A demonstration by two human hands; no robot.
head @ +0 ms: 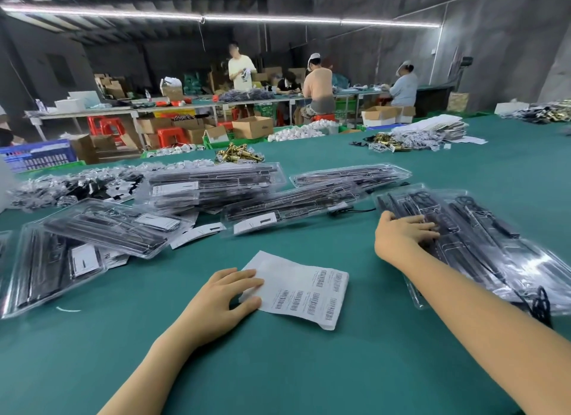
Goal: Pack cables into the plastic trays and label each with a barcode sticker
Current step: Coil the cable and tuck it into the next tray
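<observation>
A white sheet of barcode stickers [306, 288] lies on the green table [278, 368] in front of me. My left hand [222, 300] rests on its left edge, fingers spread over the paper and thumb beside it. To the right, a stack of clear plastic trays with black cables [482, 241] leans across the table. My right hand [401, 235] lies on the stack's near left end, fingers stretched flat over the top tray. More packed trays [213, 186] are piled in the middle and at the left [92, 226].
Loose bagged cables [61, 189] heap at the far left. Gold metal parts [239, 155] sit behind the trays, with another pile of parts and white cards [426, 135] at the far right. Several people work at benches in the background, among cardboard boxes and red stools.
</observation>
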